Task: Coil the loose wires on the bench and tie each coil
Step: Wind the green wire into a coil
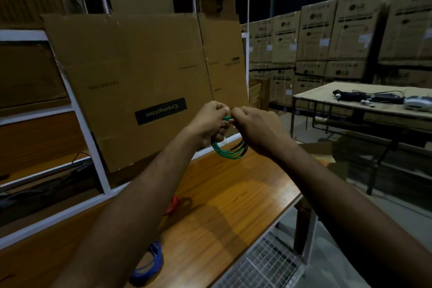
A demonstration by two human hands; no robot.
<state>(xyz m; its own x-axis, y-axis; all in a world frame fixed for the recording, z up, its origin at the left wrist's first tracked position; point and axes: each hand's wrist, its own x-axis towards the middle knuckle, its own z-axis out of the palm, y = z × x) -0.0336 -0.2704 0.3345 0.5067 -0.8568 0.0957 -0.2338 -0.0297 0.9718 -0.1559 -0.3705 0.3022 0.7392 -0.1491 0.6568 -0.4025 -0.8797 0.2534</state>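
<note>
With both hands, our left hand (210,121) and right hand (254,128), pinching the green coil (228,151) above the bench (233,194), we judged a slackened pinch could spring its loops apart.

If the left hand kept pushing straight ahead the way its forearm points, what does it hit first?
Probably the right hand, which meets the left hand over the green coil. Past that, likely the cardboard box; depth is unclear.

Bench (233,194) — glossy, smooth wood; matt brown cardboard box (131,82); green wire coil (228,152) in shiny plastic.

Wooden bench (233,194): red coil (172,204), blue coil (152,262)
</note>
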